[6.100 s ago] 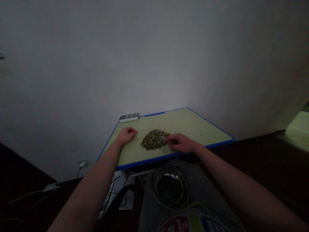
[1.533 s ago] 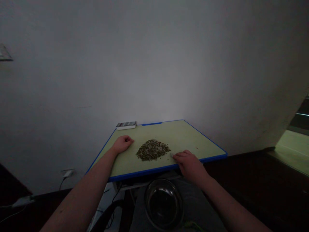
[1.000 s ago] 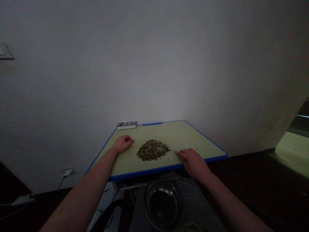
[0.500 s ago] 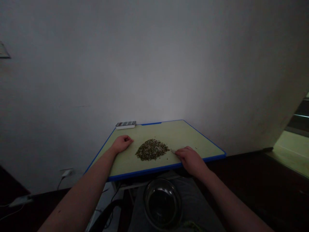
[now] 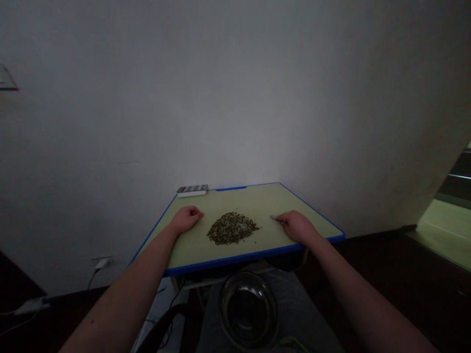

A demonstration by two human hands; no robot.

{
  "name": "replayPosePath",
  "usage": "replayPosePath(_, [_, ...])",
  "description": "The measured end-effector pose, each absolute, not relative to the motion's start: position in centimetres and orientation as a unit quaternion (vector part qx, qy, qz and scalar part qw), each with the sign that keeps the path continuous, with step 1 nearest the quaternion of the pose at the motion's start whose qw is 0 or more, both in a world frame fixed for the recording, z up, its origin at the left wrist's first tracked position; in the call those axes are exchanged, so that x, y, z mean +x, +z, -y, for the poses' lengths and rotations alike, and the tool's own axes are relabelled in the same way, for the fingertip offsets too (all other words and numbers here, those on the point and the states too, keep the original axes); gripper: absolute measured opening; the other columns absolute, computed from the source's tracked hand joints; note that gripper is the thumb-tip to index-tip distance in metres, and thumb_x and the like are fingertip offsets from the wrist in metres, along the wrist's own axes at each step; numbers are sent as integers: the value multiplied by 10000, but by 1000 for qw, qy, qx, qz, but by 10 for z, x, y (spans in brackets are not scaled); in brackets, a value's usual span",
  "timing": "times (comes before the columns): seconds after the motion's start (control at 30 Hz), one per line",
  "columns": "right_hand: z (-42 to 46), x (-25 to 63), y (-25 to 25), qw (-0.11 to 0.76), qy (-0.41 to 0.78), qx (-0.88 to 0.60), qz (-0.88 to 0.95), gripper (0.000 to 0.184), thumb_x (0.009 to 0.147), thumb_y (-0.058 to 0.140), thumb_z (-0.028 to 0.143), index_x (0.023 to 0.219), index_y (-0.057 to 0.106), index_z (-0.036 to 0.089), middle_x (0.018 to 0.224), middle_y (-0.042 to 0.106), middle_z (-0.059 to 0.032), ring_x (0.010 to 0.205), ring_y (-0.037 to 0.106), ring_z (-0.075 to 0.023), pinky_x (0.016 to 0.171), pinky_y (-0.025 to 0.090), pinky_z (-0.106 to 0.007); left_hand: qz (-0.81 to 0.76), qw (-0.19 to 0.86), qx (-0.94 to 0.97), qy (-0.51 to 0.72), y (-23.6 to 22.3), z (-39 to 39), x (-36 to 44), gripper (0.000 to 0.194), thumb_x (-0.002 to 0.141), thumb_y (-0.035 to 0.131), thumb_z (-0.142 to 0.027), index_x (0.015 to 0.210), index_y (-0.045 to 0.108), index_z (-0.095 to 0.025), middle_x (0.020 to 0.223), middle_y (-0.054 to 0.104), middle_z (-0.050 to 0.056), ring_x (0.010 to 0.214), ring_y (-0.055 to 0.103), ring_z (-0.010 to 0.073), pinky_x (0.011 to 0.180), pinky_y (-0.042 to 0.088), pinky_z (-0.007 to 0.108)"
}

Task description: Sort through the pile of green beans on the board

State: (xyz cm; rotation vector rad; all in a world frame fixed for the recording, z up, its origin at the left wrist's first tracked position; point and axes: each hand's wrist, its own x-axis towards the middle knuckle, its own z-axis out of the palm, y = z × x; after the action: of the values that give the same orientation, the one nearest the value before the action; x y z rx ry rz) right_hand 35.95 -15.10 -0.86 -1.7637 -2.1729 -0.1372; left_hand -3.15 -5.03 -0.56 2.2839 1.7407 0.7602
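Note:
A heap of small greenish-brown grains [image 5: 231,228] lies in the middle of a pale green tabletop with a blue rim [image 5: 235,256]. My left hand [image 5: 187,218] rests curled in a loose fist on the table, just left of the heap. My right hand [image 5: 296,227] lies on the table to the right of the heap, fingers closed, with a small pale thing I cannot make out showing at its fingertips. A round metal bowl [image 5: 248,310] sits on my lap below the table's near edge.
A flat striped device [image 5: 192,190] lies at the table's far left corner against the white wall [image 5: 221,98]. A plug and cables [image 5: 99,265] lie on the dark floor at the left. Another pale surface [image 5: 447,230] shows at the far right.
My right hand has moved from the near table edge beside the heap to farther back and right on the tabletop. The left hand and the heap have stayed put.

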Motion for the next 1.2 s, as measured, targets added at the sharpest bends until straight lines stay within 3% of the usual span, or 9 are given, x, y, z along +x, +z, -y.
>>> replayPosePath(0.43, [196,331,-5,149,-32,-581,799,336,826,438,194,1075,657,246,941,676,-62,939,547,-195,815,382,-273,-580,96,767,257,-7,50,-32,349,703,471,-488,708,610,-168,668,620,30,642,552,167,578,382,264])
replayPosePath(0.8, [143,322,-5,128,-82,-639,754,310,800,441,157,965,698,206,898,676,-123,888,561,-250,734,401,-326,-575,97,767,268,-6,51,-31,340,695,478,-489,671,591,-169,624,590,15,601,522,153,549,364,258])
replayPosePath(0.93, [143,329,-7,136,-86,-635,755,328,806,443,161,1019,684,223,936,683,-108,889,569,-242,754,406,-326,-576,95,767,266,-7,50,-32,347,695,477,-498,669,588,-171,624,589,15,599,522,154,545,361,258])
replayPosePath(1.03, [153,336,-10,156,-83,-608,774,339,833,424,186,1069,663,228,993,683,-74,912,569,-223,791,409,-310,-573,99,769,264,-7,50,-33,352,697,474,-501,678,597,-172,639,599,18,614,530,158,558,367,260])
replayPosePath(1.2, [165,345,-15,266,-29,-551,791,308,842,429,224,1035,665,182,1000,682,-73,926,589,-208,829,422,-307,-578,93,766,265,-6,52,-32,348,694,481,-496,684,601,-170,641,600,22,612,530,158,558,366,261])
